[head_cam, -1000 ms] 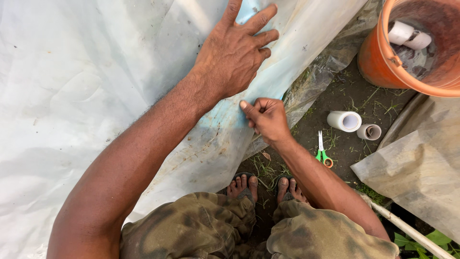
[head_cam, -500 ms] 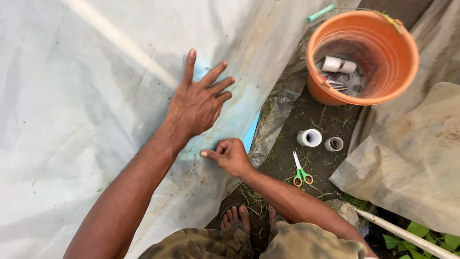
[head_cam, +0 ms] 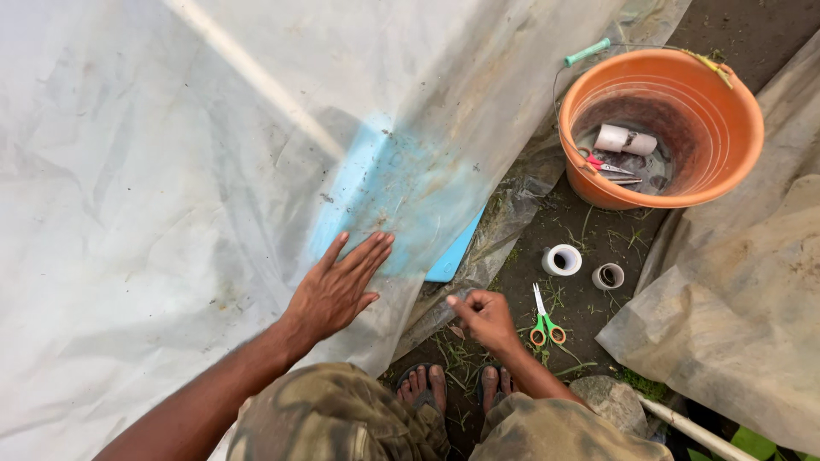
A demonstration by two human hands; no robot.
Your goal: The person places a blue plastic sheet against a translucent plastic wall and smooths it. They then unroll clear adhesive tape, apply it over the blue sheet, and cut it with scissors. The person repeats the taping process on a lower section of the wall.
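1. The left hand [head_cam: 335, 290] lay flat, fingers spread, on the white plastic sheet [head_cam: 154, 196] at centre frame, holding nothing, its fingertips at the lower edge of a blue board [head_cam: 401, 196] beneath the sheet.
2. The right hand [head_cam: 483, 318], loosely curled, seemed to pinch the sheet's edge.
3. Green-handled scissors [head_cam: 543, 320] lay just right of it, blades pointing up-frame, nearer the right hand.
4. Two tape rolls [head_cam: 562, 259] sat above them; an orange bucket [head_cam: 735, 111] stood upper right.
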